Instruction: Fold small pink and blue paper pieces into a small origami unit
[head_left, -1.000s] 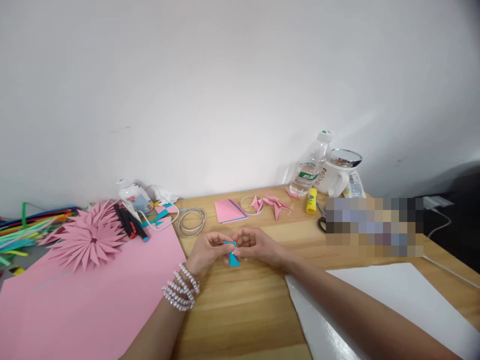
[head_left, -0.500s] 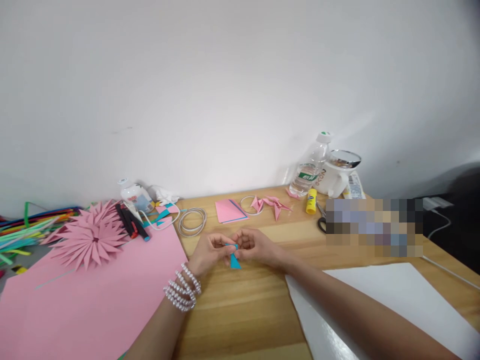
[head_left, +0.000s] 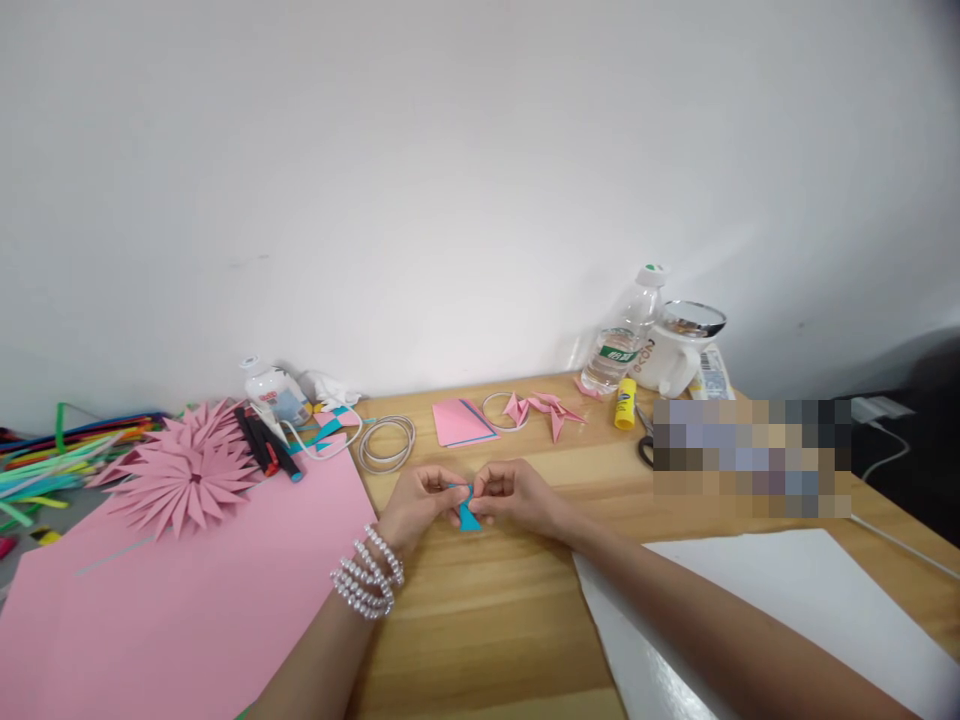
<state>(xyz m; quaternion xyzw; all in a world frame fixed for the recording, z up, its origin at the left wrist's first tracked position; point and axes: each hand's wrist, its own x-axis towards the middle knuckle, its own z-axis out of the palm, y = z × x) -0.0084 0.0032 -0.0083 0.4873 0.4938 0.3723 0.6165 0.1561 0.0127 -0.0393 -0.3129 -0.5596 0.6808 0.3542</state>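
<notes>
Both my hands meet over the middle of the wooden table (head_left: 480,620). Between them is a small folded blue paper piece (head_left: 468,513), pinched by the fingers of my left hand (head_left: 420,505) and my right hand (head_left: 517,497). Only the lower tip and a bit of the top edge of the paper show; my fingers hide everything else. A beaded bracelet (head_left: 367,575) wraps my left wrist.
A large pink sheet (head_left: 172,600) lies at left with pink paper flowers (head_left: 184,475), markers (head_left: 262,445) and coloured strips (head_left: 45,465). Behind are wire rings (head_left: 386,443), pink squares (head_left: 461,421), folded pink pieces (head_left: 544,408), a glue stick (head_left: 625,403), bottle (head_left: 626,335), and white sheet (head_left: 757,600).
My hands stay together on the blue paper with small finger shifts; the paper's visible tip has shortened slightly. The view has drifted a little.
</notes>
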